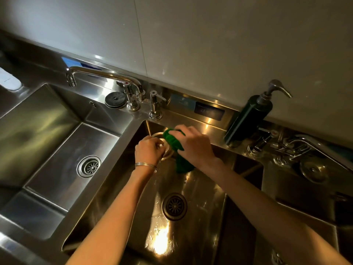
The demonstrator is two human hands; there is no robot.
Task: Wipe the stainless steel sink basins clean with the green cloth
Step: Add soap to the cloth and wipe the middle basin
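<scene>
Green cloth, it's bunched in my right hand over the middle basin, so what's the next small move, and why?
Probably lower the green cloth onto the middle basin floor and start wiping: the right hand grips it above the steel, and droplets glint near the drain.

This is a kitchen, and it looks like a big working one, such as in a restaurant. The counter (122, 134) is all shiny steel, with deep steel sink bowls set into it side by side: a left bowl (57, 134) and a middle bowl (191, 188), each with a round drain at the bottom. A long tap (103, 75) with two handles stands behind them. Another tap (298, 144) sits farther right. A dark soap pump bottle (250, 117) stands against the smooth pale wall (210, 44).
</scene>
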